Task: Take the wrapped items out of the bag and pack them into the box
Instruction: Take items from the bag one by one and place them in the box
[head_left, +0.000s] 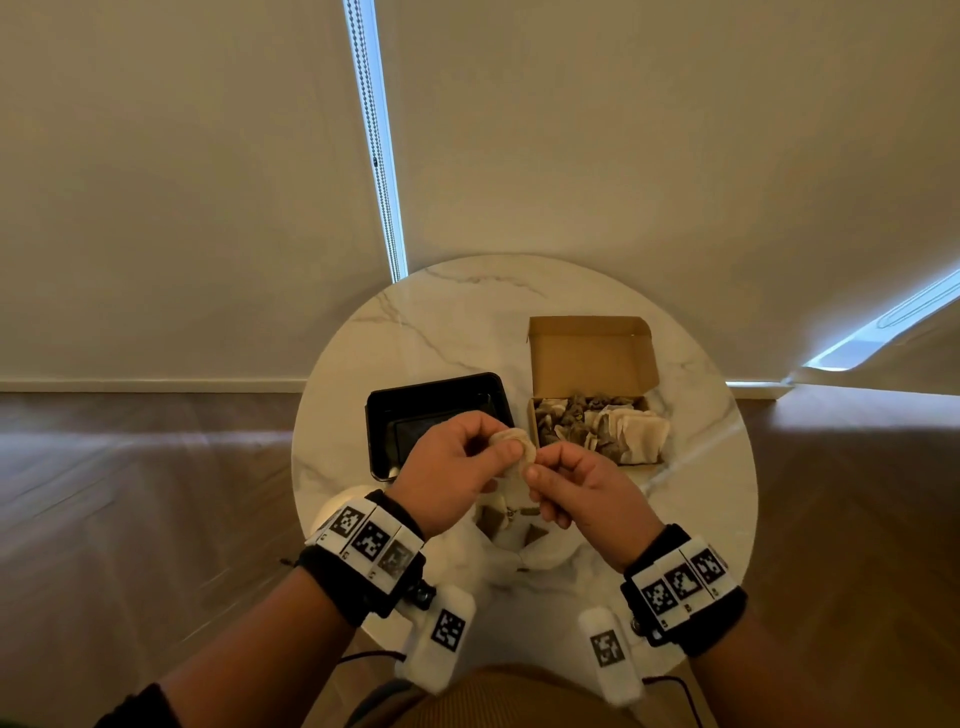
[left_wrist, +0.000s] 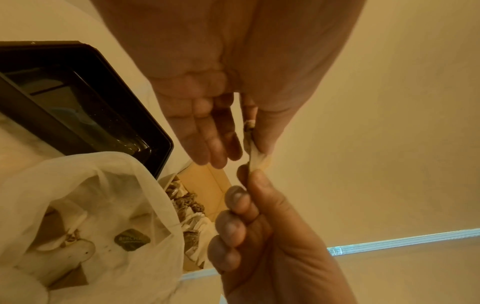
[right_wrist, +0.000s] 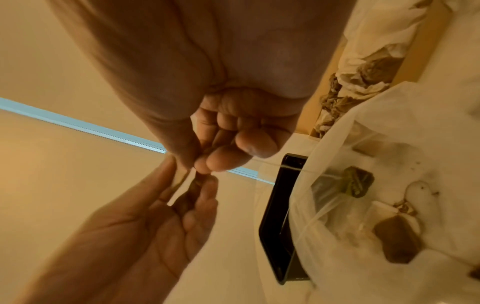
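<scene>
A small pale wrapped item (head_left: 513, 448) is held above the table between both hands. My left hand (head_left: 493, 447) pinches its upper left part between thumb and forefinger, with the other fingers loosely extended. From the right, my right hand (head_left: 540, 467) pinches its lower edge, its fingers curled. In the left wrist view the wrapped item (left_wrist: 255, 158) shows edge-on between the two pinches. The white translucent bag (head_left: 540, 556) lies below the hands with several items inside. The open cardboard box (head_left: 592, 358) stands at the right, holding several wrapped items (head_left: 639, 428).
A black plastic tray (head_left: 382, 415) sits left of the box on the round marble table (head_left: 441, 332). The bag (left_wrist: 91, 185) lies against the tray's near corner. Wood floor surrounds the table, and a blind hangs behind it.
</scene>
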